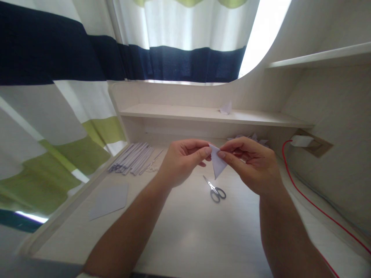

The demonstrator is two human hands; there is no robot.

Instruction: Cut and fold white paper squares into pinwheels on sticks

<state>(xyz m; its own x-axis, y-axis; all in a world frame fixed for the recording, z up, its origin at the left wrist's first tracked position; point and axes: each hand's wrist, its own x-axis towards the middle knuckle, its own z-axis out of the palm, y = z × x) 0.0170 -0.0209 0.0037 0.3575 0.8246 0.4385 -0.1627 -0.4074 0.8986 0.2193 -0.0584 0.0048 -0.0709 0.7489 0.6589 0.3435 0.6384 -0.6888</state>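
Observation:
Between my two hands, above the desk, is a small folded piece of white paper [218,162], roughly a triangle with one point hanging down. The thumb and fingers of my left hand [188,156] pinch its upper left corner. My right hand [251,162] pinches the upper right edge, thumb in front. Just below the paper, a pair of scissors [215,190] with dark handles lies on the desk, its blades pointing away from me and slightly left.
Rolled paper sticks [133,158] lie in a row at the back left, near a flat white sheet [110,200]. Folded paper pieces [252,138] sit behind my right hand. A small folded paper shape [225,107] stands on the shelf [179,112]. A red cable [304,197] runs down the right side from a white charger [301,141].

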